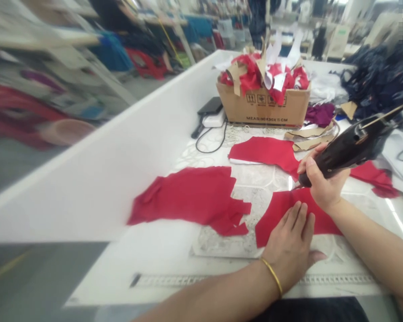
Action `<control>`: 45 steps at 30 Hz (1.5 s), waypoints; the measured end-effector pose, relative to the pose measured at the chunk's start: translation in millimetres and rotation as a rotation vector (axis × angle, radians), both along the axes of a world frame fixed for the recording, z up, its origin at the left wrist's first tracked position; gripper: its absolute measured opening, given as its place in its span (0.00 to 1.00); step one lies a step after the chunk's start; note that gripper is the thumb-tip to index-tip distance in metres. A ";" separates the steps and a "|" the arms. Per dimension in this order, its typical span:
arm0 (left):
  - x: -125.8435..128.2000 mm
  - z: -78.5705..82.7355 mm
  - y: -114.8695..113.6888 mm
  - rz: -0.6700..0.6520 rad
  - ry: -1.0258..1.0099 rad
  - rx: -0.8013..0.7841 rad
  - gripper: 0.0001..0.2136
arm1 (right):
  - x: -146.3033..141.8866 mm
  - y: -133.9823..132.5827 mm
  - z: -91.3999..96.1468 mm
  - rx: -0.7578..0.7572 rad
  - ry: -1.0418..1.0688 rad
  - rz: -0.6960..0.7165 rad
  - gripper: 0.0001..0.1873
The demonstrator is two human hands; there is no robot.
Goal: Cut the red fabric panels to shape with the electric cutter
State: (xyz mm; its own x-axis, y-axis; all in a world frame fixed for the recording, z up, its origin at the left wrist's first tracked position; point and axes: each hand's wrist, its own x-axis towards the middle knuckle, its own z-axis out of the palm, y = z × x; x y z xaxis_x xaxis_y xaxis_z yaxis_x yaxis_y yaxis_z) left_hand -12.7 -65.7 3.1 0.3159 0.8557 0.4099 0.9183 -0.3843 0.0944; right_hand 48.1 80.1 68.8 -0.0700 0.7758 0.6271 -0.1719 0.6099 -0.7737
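Observation:
My left hand, with a gold bangle at its wrist, lies flat on a red fabric piece, fingers stretched forward. My right hand is closed around the lower end of a black hand-held power tool. The tool slants down to the left, its tip just over the far edge of that piece; whether it touches the cloth I cannot tell. Beyond it is another red piece with a white edge. To the left lies a larger red cloth with a jagged right edge.
A cardboard box heaped with red, white and brown scraps stands at the back. Beside it is a black device with a cable. A white side wall bounds the table on the left. A measuring tape runs along the front; dark fabric is piled at right.

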 end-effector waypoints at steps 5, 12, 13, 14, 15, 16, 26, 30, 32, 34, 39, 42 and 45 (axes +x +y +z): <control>-0.3 4.1 1.1 0.000 -0.016 0.021 0.38 | 12.7 2.5 9.3 -0.001 0.054 0.040 0.12; -1.1 7.8 0.7 -0.005 -0.013 0.062 0.35 | 25.2 10.4 0.8 0.004 0.067 0.023 0.08; -1.2 8.0 0.8 -0.007 -0.013 0.058 0.35 | 25.3 10.2 0.1 0.003 0.074 0.013 0.08; -1.4 8.3 0.8 -0.007 -0.014 0.056 0.35 | 25.6 10.0 0.2 0.004 0.077 0.000 0.09; -1.5 8.6 0.8 -0.007 -0.014 0.056 0.35 | 26.2 9.9 1.1 0.004 0.075 -0.009 0.10; -1.5 8.9 0.8 -0.006 -0.013 0.055 0.35 | 27.4 10.2 2.6 0.004 0.072 -0.013 0.11; -2.1 8.0 0.6 -0.017 0.003 0.059 0.35 | 47.4 23.8 9.5 0.031 0.087 -0.092 0.15; -3.4 9.4 2.4 -0.031 -0.010 0.071 0.31 | 46.7 23.8 5.4 0.002 0.059 -0.155 0.14; -6.2 11.2 5.1 -0.041 -0.039 0.075 0.28 | 47.3 24.3 5.2 -0.004 0.070 -0.154 0.13; -11.6 14.1 9.8 -0.046 -0.073 0.067 0.23 | 49.1 23.9 7.4 0.009 0.096 -0.137 0.12; -36.9 26.7 27.5 -0.023 -0.239 0.024 0.15 | 53.2 4.5 19.4 0.005 0.093 -0.038 0.11; -55.5 33.2 37.7 -0.053 -0.377 -0.083 0.12 | 52.1 -21.2 23.9 -0.073 0.041 0.111 0.13; -68.9 36.3 43.8 -0.055 -0.411 -0.173 0.10 | 49.7 -46.9 22.3 -0.124 -0.040 0.241 0.13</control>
